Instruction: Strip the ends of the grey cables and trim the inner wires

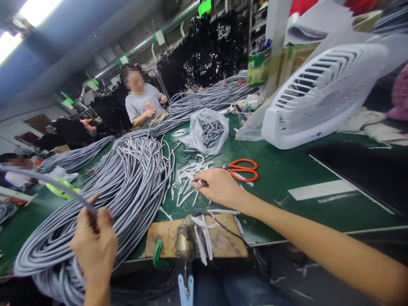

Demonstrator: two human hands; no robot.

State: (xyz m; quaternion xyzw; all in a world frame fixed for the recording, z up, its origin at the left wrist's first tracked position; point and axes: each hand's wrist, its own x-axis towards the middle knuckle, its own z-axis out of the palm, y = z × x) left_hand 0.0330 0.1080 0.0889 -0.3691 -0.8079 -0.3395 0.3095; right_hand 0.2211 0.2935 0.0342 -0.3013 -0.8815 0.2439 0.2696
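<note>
At the lower left of the frame the left hand (94, 246) is closed around a single grey cable (47, 183), thumb and fingers pinching it where it enters the fist; from there the cable arcs up and away toward the left edge. Just beyond that hand lies a large coil of grey cables (127, 187), filling the left half of the green worktop (287, 187) and running back toward the upper middle of the frame, its cut ends fanned out near the centre.

The right hand (216, 186) reaches in from the lower right to the centre of the frame, its grip narrow, fingertips pinched together over a scatter of white insulation strips (186, 180). It seems to hold a thin dark piece between the fingers, though the view is too blurred to be sure. Just right of that hand lie orange-handled scissors (244, 169), flat on the worktop. Behind the strips sits a clear plastic bag (207, 129) with small dark grey sleeves inside.

At the near edge of the worktop, bottom centre, a wooden block (165, 240) carries a small metal fixture with more white strips draped over it, and a green clamp (157, 255) grips its left end. A white fan (318, 97) stands at the upper right. In the upper left, a person in a grey shirt (142, 104) sits at the far end beside the cables.
</note>
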